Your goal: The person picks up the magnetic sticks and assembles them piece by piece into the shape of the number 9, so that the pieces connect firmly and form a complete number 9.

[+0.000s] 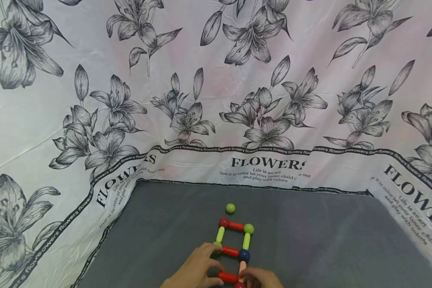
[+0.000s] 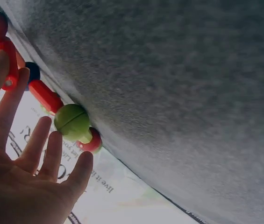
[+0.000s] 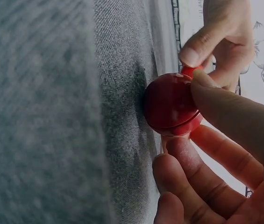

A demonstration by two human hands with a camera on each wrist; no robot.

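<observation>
A ladder-like frame of coloured rods and balls lies on the grey surface. Its far end has a red ball [image 1: 223,223] and a green ball [image 1: 249,229] joined by a red rod. Yellow-green rods [image 1: 246,241] lead nearer, to another green ball [image 2: 72,122] and a blue ball [image 1: 244,255], with a red rod [image 1: 230,251] between them. From the blue ball a pink rod [image 1: 242,266] runs to the near red ball [image 3: 171,103]. My left hand [image 1: 198,267] pinches the near red rod [image 1: 227,277] beside that ball. My right hand [image 1: 263,277] holds the near red ball between thumb and fingers.
A loose green ball [image 1: 230,208] sits beyond the frame's far end. The grey surface [image 1: 309,236] stretches to both sides. White flower-printed cloth [image 1: 191,168] walls it in at the back, left and right.
</observation>
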